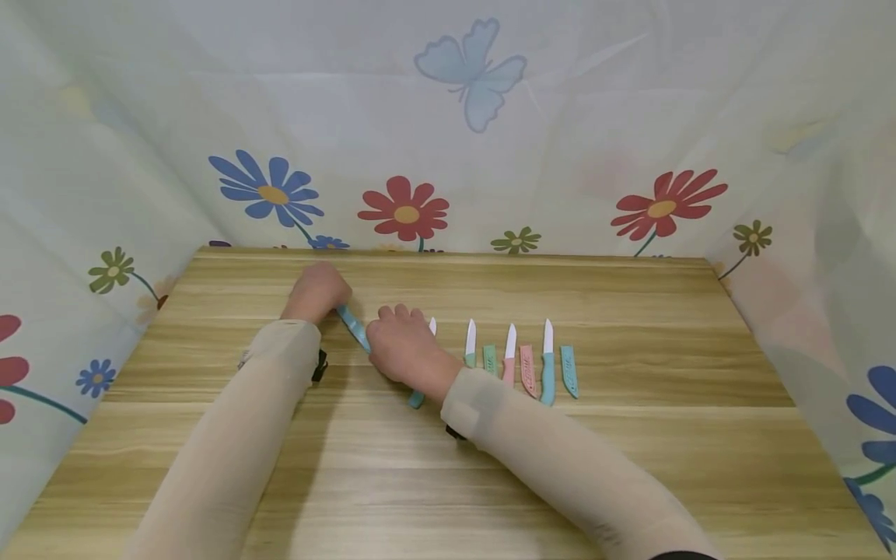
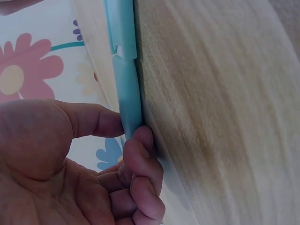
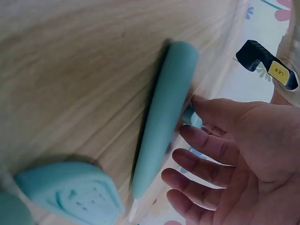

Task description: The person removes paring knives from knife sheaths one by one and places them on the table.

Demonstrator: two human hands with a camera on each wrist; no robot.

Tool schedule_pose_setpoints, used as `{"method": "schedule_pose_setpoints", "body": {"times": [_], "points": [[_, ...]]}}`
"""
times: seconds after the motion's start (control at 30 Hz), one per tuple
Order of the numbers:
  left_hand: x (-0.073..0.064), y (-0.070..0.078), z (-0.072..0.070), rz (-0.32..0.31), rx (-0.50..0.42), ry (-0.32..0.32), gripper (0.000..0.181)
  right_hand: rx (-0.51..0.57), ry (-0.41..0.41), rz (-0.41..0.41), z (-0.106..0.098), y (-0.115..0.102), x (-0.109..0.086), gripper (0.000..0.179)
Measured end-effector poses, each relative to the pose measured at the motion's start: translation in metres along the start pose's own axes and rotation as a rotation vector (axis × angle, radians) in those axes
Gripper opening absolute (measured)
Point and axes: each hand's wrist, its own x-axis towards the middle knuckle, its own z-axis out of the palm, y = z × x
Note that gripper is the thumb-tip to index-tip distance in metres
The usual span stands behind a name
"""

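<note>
My left hand (image 1: 318, 292) pinches the light-blue handle (image 2: 129, 93) of a knife between thumb and fingers, near the back left of the table. A matching blue sheath (image 2: 121, 28) covers the blade, with a small notch of white at the join. My right hand (image 1: 406, 346) pinches the other end of this sheathed knife between thumb and index finger, its remaining fingers loosely bent. Under the right hand lies a second knife with a teal handle (image 3: 166, 117), its white blade (image 1: 432, 325) partly hidden. A teal sheath (image 3: 70, 192) rests beside that knife.
To the right lie a green knife (image 1: 470, 342), a green sheath (image 1: 489, 359), a pink knife (image 1: 510, 350), a pink sheath (image 1: 528, 372), a blue knife (image 1: 548, 373) and a blue sheath (image 1: 570, 372). A flowered curtain (image 1: 560, 155) surrounds the wooden table (image 1: 630, 467).
</note>
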Motion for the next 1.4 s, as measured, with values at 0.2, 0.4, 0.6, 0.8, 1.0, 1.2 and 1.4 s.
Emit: {"method": "schedule_pose_setpoints", "body": {"times": [0.2, 0.4, 0.6, 0.8, 1.0, 1.2, 1.4], "points": [[0.003, 0.002, 0.003, -0.029, 0.000, -0.011, 0.017, -0.020, 0.003, -0.007, 0.000, -0.001, -0.003, 0.020], [0.002, 0.001, -0.002, -0.003, 0.012, -0.036, 0.020, -0.047, 0.014, 0.021, -0.005, 0.001, -0.005, 0.019], [-0.004, 0.002, -0.012, 0.030, -0.005, -0.012, 0.033, 0.028, 0.037, 0.041, -0.015, 0.008, -0.008, 0.023], [-0.005, 0.004, -0.014, -0.004, -0.137, 0.053, 0.032, 0.082, 0.084, 0.035, -0.023, 0.018, -0.017, 0.025], [-0.009, 0.007, -0.014, -0.061, -0.382, 0.072, 0.028, 0.115, 0.109, 0.049, -0.028, 0.028, -0.026, 0.026], [-0.020, 0.015, -0.011, -0.055, -0.695, 0.090, 0.021, 0.140, 0.140, 0.065, -0.028, 0.040, -0.034, 0.027], [-0.030, 0.024, -0.003, -0.048, -0.940, 0.125, 0.046, 0.155, 0.199, 0.050, -0.026, 0.053, -0.043, 0.026]]}}
